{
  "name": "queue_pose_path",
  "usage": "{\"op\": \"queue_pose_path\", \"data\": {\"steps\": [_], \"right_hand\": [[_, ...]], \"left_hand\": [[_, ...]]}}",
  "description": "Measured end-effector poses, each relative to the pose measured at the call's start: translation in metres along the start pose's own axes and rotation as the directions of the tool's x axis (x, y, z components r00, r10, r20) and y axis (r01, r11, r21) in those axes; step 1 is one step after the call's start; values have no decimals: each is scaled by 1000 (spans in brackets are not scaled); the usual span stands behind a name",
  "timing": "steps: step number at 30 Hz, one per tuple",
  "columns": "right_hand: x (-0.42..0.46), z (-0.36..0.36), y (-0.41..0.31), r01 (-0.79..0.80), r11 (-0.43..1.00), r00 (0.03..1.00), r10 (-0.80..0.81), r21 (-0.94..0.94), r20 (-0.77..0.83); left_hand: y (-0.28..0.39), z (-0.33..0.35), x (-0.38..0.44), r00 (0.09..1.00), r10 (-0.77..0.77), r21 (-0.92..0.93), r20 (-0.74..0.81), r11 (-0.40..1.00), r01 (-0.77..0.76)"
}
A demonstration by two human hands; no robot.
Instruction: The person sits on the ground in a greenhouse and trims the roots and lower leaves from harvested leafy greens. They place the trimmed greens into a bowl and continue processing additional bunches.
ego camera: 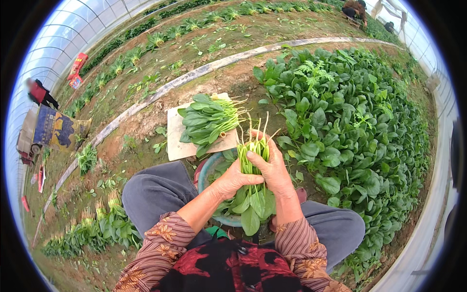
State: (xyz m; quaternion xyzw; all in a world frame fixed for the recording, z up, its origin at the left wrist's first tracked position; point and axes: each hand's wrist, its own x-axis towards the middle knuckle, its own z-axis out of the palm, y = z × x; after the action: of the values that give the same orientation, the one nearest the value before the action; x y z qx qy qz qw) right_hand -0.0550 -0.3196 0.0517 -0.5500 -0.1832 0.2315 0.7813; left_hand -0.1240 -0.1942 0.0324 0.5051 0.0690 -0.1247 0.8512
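Between my legs, both hands grip a loose bunch of spinach, its pale roots pointing up and away and its leaves hanging down. My left hand wraps the stems from the left. My right hand holds them from the right, thumb across the front. Below the bunch is a round teal basin with green leaves in it, partly hidden by my hands. Just beyond, more spinach lies on a beige board, roots to the right. A small tan ring rests by those stems.
Dense spinach plants grow to the right. Tied bunches stand at lower left. A pale strip crosses the soil beyond the board. A printed sack and a person are at left; another person crouches at the far right.
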Motion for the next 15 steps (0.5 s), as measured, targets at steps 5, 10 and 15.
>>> {"op": "queue_pose_path", "data": {"steps": [5, 10, 15], "right_hand": [[1, -33, 5, 43, 993, 988, -58, -107, -145], [-1, -25, 7, -42, 983, 976, 3, -177, -216], [0, -12, 20, 21, 999, 920, -32, -32, -390]], "left_hand": [[5, 2, -2, 998, -47, 35, 33, 998, 46], [-2, -1, -2, 994, -85, -93, -64, 992, 79], [-16, -7, 1, 985, -23, -99, -168, 995, 7]]}}
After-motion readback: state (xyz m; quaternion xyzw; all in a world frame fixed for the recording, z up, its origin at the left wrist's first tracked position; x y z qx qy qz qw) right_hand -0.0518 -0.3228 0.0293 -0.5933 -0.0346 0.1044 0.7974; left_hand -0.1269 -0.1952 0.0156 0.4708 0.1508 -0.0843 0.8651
